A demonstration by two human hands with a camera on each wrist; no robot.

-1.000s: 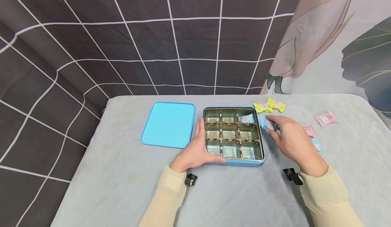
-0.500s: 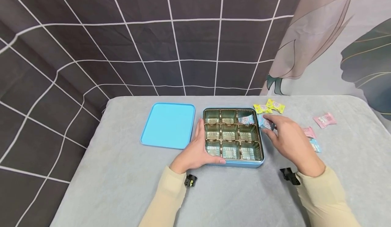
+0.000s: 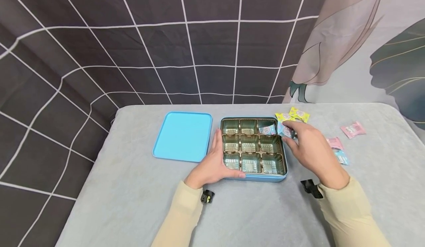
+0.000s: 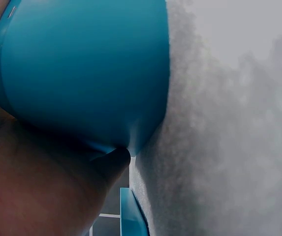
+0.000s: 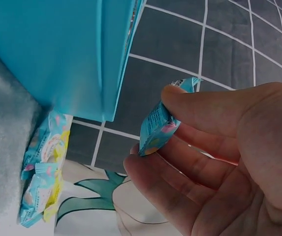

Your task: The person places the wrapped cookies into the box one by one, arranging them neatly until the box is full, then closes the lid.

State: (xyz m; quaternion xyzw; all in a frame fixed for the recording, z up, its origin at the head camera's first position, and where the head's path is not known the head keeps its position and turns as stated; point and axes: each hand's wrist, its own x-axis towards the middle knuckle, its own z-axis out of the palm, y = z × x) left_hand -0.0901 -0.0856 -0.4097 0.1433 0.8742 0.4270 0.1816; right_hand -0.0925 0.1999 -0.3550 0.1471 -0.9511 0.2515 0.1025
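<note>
A square blue tin (image 3: 254, 178) with a gold-coloured divided tray lies at the centre of the head view. My left hand (image 3: 212, 165) rests against its near-left corner, fingers along the left side and thumb at the front; the left wrist view shows the thumb touching the blue wall. One blue-wrapped candy (image 3: 267, 130) is in the far-right compartment. My right hand (image 3: 317, 153) pinches another blue-wrapped candy (image 5: 158, 125) between thumb and fingers, just beyond the tin's right edge. In the right wrist view, two blue-wrapped candies (image 5: 37, 191) lie beside the tin.
A blue lid (image 3: 182, 136) lies left of the tin. Yellow-wrapped candies (image 3: 299, 114) sit past its far-right corner. Farther right are pink-wrapped candies (image 3: 353, 130) and a blue one (image 3: 342, 157). A dark gridded curtain (image 3: 212, 44) hangs behind the grey table.
My right hand has moved slightly left and away from me, bringing the pinched candy closer to the tin's far-right corner. The left hand and tin stay in place.
</note>
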